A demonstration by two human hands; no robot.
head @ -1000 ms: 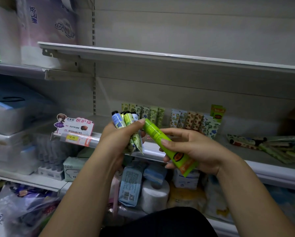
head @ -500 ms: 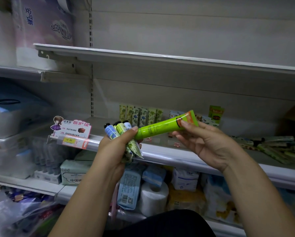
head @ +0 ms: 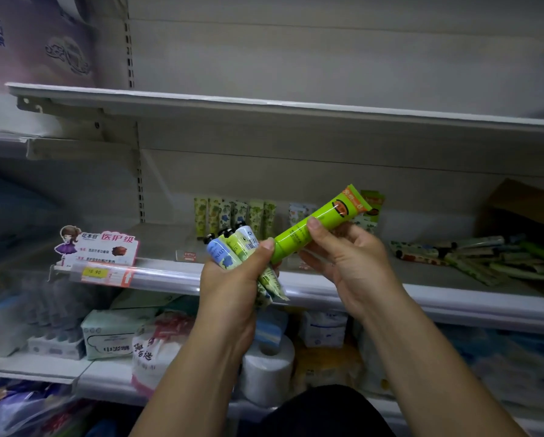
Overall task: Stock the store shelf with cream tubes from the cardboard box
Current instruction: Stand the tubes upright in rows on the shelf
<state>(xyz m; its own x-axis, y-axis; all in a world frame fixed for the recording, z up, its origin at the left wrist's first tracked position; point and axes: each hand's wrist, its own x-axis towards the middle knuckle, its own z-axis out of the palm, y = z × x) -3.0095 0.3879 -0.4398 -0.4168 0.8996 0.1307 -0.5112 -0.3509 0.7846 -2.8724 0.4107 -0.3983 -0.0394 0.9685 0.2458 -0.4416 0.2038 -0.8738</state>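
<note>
The left hand grips a bundle of small floral-print cream tubes, caps up. The right hand pinches a long bright-green plastic tube with an orange crimped end. The tube tilts up to the right above the white metal shelf, in front of the upright patterned tubes at the shelf's back.

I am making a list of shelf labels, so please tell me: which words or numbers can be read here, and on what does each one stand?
"花本目", "医护级": pink sign card on the shelf edge.
"16 90": yellow price tag below it.
Print on the green tube, in the right hand: too small to read.
Letters on the small tubes, in the left hand: blurred.
</note>
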